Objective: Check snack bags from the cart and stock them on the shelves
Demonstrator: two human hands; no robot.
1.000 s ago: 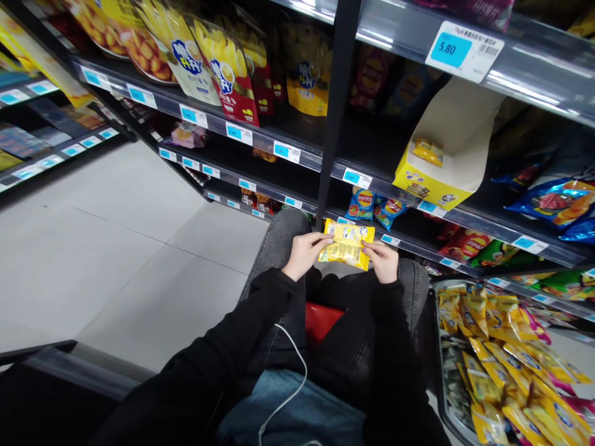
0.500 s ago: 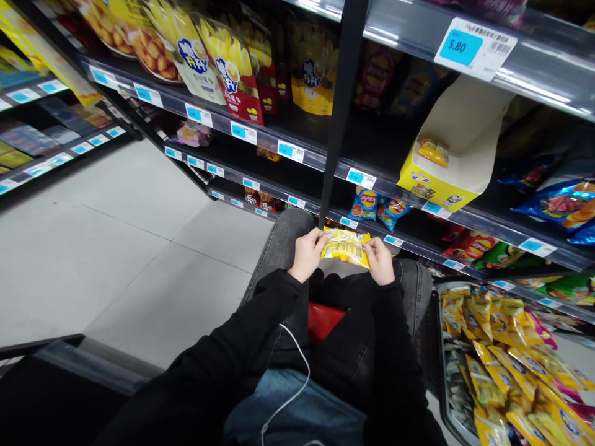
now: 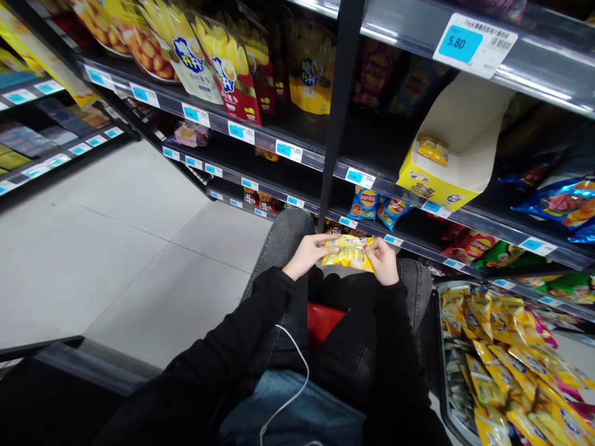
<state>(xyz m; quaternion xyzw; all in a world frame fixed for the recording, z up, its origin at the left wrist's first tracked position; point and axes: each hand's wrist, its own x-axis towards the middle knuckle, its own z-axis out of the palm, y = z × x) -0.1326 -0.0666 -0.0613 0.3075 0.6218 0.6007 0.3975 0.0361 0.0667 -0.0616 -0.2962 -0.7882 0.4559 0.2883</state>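
A small yellow snack bag (image 3: 348, 254) is held up between my knees, its printed side facing me. My left hand (image 3: 310, 253) pinches its left end, the fingers stretched along the top edge and the thumb on the front. At the other end, my right hand (image 3: 382, 260) grips the bag between thumb and fingers. Beyond it on the shelf stands an open yellow display box (image 3: 432, 176) with a little yellow packet (image 3: 433, 151) inside.
A tray (image 3: 444, 378) full of yellow snack bags (image 3: 515, 365) stands at my right. Shelves (image 3: 297, 155) with price labels rise in front, holding chip bags (image 3: 365, 203) and pouches (image 3: 232, 74). A white cable (image 3: 302, 371) hangs across my lap.
My left fingers have shifted from a tight pinch to lying along the bag's top edge. The bag has dropped slightly and moved a little to the right.
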